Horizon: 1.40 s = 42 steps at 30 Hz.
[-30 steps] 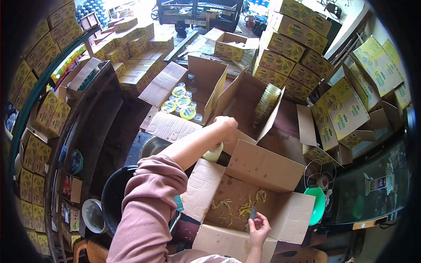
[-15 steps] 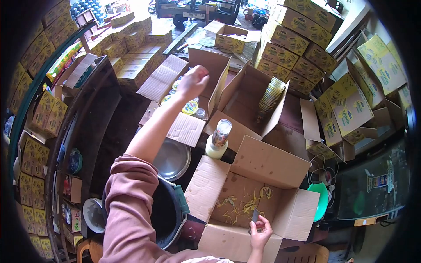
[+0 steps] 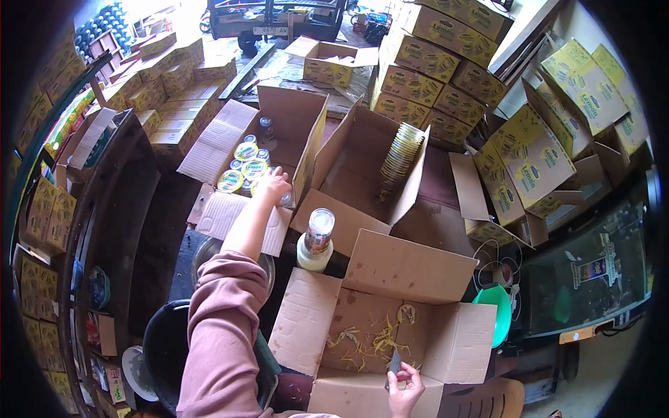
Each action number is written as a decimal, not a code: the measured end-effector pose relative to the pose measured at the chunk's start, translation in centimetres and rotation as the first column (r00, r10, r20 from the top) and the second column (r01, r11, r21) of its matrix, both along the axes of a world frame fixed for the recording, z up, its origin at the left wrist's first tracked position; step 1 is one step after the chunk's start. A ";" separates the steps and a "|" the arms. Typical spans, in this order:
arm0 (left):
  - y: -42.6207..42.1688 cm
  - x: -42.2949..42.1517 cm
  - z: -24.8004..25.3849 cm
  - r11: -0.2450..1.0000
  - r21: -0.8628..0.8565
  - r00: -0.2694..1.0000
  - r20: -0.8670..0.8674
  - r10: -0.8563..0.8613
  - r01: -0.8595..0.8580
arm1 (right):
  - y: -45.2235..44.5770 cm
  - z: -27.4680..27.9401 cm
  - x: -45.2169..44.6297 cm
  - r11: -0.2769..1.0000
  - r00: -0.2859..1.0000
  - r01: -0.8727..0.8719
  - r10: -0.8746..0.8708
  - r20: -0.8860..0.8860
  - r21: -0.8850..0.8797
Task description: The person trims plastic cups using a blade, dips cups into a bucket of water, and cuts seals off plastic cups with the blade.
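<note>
My left hand [image 3: 272, 184] is at the near right corner of an open cardboard box [image 3: 275, 104], among cups with yellow lemon-printed lids [image 3: 254, 168]. Its fingers are curled downward, and what lies under them is hidden. In my right hand [image 3: 407, 387] is a knife with a short grey blade [image 3: 395, 362], pinched between thumb and fingers and pointing up. This hand is over the near side of another open box [image 3: 446, 341]. Thin yellow strips [image 3: 382, 340] and a ring-shaped yellow scrap [image 3: 408, 315] lie on that box's floor.
An upturned glass [image 3: 320, 226] rests on a white-bodied jar [image 3: 313, 256] between the boxes. A tall stack of yellow cups [image 3: 402, 157] leans inside a third box [image 3: 348, 157]. Left sits a black bucket [image 3: 164, 348]; right, a green basin [image 3: 492, 313]. Stacked lemon cartons [image 3: 425, 56] stand behind.
My left hand has come down from above the cup box to the cups at its near right corner. My right hand still holds the knife. The camera view has shifted to the right.
</note>
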<state>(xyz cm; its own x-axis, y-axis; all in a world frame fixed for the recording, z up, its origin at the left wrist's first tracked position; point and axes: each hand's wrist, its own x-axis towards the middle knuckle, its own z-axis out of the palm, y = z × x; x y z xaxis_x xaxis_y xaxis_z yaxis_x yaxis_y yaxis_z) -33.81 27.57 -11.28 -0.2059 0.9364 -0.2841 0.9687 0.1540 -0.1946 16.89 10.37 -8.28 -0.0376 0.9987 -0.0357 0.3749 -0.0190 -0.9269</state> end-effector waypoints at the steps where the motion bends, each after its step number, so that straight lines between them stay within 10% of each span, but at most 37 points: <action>1: 0.3 0.1 0.4 0.997 -0.073 1.000 -0.024 -0.013 0.011 | 0.0 -0.1 -0.1 1.000 1.000 -0.002 0.002 0.001 0.001; 5: -0.2 -0.3 0.5 1.000 0.005 0.998 0.056 0.031 -0.031 | 0.4 -0.2 0.6 0.998 0.996 -0.012 0.006 0.094 0.056; 9: -1.8 -2.8 -1.8 0.883 0.456 0.971 0.238 0.002 -0.114 | 0.5 -0.5 0.7 0.994 0.994 -0.030 0.019 0.106 0.101; 16: -1.1 -3.5 0.4 0.717 0.556 0.869 0.473 0.143 -0.421 | 0.2 -1.4 0.9 0.996 0.998 -0.022 0.016 0.061 0.087; 22: -0.3 -2.7 3.1 0.838 0.475 0.913 0.404 0.063 -0.269 | -0.2 -1.1 -0.1 0.995 0.998 -0.032 0.026 0.058 0.092; 25: 0.0 -2.4 -0.5 0.863 -0.026 0.856 0.119 0.504 -0.505 | -0.3 -1.0 -0.3 0.994 0.998 -0.017 0.011 0.057 0.104; 31: -1.2 -0.9 -2.1 0.719 0.077 0.722 0.121 0.681 -0.691 | -0.8 -1.7 0.2 0.998 0.997 0.004 -0.009 0.077 0.064; 37: -2.5 -4.0 0.2 0.710 0.332 0.735 0.561 0.381 -0.621 | -1.2 -1.4 0.1 0.996 0.998 0.012 -0.017 0.053 0.087; 42: -4.6 -4.3 10.5 0.666 0.557 0.814 0.566 0.134 -0.497 | -0.4 -0.7 -0.6 0.994 0.999 -0.033 0.030 0.025 0.100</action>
